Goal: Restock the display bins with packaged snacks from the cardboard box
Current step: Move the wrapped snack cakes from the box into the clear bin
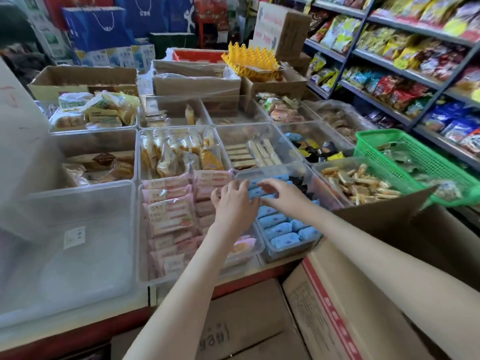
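Holding: the right hand [279, 192] grips blue snack packets [258, 190] from above, fingers curled over them.
Left hand [235, 201]: fingers fairly straight and spread, tips pressing the left end of the same packets; motion blur hides finer detail.
Packets' place: held just above the far half of a clear bin [285, 252], whose near half carries neat rows of matching blue packets.
Bin's place: at the counter [241, 281] front edge, just right of a bin of pink packets [168, 211].
Cardboard box [368, 276]: open, below and right of the blue bin, one flap raised toward a green basket [415, 157].
Far left: a large clear tub [78, 242].
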Action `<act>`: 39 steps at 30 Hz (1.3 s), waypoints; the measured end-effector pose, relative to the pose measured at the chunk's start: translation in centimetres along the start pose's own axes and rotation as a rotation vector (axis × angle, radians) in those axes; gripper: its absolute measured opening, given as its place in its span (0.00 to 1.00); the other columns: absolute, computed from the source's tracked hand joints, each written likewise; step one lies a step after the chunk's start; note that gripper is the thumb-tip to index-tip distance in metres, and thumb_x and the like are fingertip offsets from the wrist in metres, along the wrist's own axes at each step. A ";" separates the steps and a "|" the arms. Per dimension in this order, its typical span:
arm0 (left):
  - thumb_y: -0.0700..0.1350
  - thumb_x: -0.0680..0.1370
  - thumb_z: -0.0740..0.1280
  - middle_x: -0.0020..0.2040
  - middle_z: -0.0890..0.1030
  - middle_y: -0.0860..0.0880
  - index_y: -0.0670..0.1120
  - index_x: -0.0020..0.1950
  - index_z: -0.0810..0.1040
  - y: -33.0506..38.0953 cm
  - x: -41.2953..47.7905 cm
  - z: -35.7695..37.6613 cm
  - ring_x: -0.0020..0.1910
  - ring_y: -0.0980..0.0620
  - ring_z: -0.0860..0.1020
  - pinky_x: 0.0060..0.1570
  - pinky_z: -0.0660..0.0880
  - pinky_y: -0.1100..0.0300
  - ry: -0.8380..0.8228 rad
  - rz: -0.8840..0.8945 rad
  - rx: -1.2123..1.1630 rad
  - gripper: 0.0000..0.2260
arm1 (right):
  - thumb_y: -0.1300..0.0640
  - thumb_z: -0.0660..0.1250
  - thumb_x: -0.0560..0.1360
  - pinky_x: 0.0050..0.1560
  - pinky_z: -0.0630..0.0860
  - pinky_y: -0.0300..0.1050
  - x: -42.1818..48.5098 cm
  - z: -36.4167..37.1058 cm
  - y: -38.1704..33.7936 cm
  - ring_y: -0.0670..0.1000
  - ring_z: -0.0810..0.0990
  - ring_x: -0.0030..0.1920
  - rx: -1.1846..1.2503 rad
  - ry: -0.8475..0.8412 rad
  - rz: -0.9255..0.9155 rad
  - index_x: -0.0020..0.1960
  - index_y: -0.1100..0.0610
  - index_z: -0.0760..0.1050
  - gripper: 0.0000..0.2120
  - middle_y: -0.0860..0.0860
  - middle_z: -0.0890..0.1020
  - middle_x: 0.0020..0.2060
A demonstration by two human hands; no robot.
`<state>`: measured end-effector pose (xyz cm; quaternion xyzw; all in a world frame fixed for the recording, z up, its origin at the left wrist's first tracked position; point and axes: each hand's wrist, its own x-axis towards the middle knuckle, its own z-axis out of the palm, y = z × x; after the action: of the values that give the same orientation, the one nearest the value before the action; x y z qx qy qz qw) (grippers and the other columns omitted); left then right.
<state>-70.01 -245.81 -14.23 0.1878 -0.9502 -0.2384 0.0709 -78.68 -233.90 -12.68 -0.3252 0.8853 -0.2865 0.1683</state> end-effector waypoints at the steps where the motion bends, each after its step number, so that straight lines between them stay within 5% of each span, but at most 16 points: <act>1: 0.56 0.79 0.58 0.72 0.65 0.46 0.50 0.74 0.62 1.1 -0.7 0.0 0.71 0.46 0.61 0.70 0.51 0.48 0.003 0.008 0.009 0.24 | 0.56 0.66 0.77 0.57 0.67 0.35 -1.2 -1.0 0.5 0.46 0.73 0.63 -0.027 0.012 -0.013 0.68 0.55 0.69 0.20 0.49 0.75 0.63; 7: 0.56 0.80 0.57 0.73 0.63 0.46 0.49 0.75 0.60 10.9 -5.3 1.7 0.74 0.45 0.56 0.71 0.51 0.47 0.066 0.117 0.072 0.25 | 0.62 0.66 0.74 0.62 0.72 0.46 -9.2 -6.3 7.0 0.47 0.77 0.56 -0.001 0.118 -0.038 0.62 0.55 0.74 0.16 0.49 0.78 0.53; 9: 0.55 0.80 0.57 0.72 0.63 0.45 0.48 0.73 0.62 14.9 -7.0 3.0 0.74 0.45 0.55 0.71 0.51 0.48 0.108 0.139 0.075 0.23 | 0.63 0.65 0.74 0.60 0.73 0.42 -12.3 -7.9 9.8 0.47 0.77 0.53 0.000 0.149 -0.047 0.60 0.56 0.75 0.15 0.48 0.78 0.51; 16: 0.51 0.78 0.60 0.72 0.66 0.49 0.49 0.72 0.66 28.9 -11.8 11.7 0.74 0.45 0.55 0.70 0.52 0.47 0.085 0.165 0.072 0.22 | 0.66 0.65 0.74 0.54 0.66 0.36 -22.6 -11.4 21.7 0.56 0.76 0.58 -0.199 0.036 -0.060 0.62 0.62 0.73 0.16 0.58 0.78 0.55; 19: 0.50 0.79 0.60 0.72 0.68 0.48 0.49 0.73 0.65 32.4 -12.0 15.3 0.73 0.45 0.59 0.70 0.55 0.47 0.031 0.117 0.007 0.22 | 0.68 0.62 0.75 0.61 0.65 0.39 -25.3 -12.0 25.5 0.56 0.72 0.65 -0.183 -0.062 -0.011 0.67 0.63 0.69 0.20 0.58 0.75 0.62; 25: 0.58 0.78 0.60 0.73 0.66 0.43 0.48 0.77 0.54 30.1 -12.8 21.5 0.72 0.41 0.61 0.70 0.58 0.44 -0.396 -0.038 0.062 0.32 | 0.64 0.61 0.76 0.63 0.71 0.48 -26.0 -9.6 32.9 0.56 0.73 0.62 -0.193 -0.224 0.066 0.66 0.58 0.70 0.18 0.57 0.75 0.61; 30: 0.55 0.78 0.61 0.67 0.72 0.43 0.46 0.76 0.56 24.5 -15.9 24.6 0.66 0.42 0.69 0.62 0.69 0.49 -0.472 -0.106 0.117 0.30 | 0.63 0.61 0.77 0.68 0.67 0.51 -25.2 -5.8 36.8 0.55 0.67 0.69 -0.213 -0.384 0.146 0.72 0.53 0.64 0.24 0.52 0.69 0.68; 39: 0.52 0.80 0.59 0.74 0.62 0.44 0.52 0.75 0.61 22.7 -14.6 32.5 0.71 0.41 0.61 0.68 0.61 0.44 -0.614 -0.159 0.179 0.23 | 0.61 0.56 0.80 0.58 0.72 0.49 -22.3 -0.9 41.7 0.59 0.74 0.62 -0.393 -0.669 0.161 0.71 0.56 0.66 0.19 0.58 0.74 0.65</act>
<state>-71.16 -207.73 -32.46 0.1861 -0.9268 -0.2041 -0.2545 -82.73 -192.52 -35.21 -0.3561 0.8423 0.0243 0.4040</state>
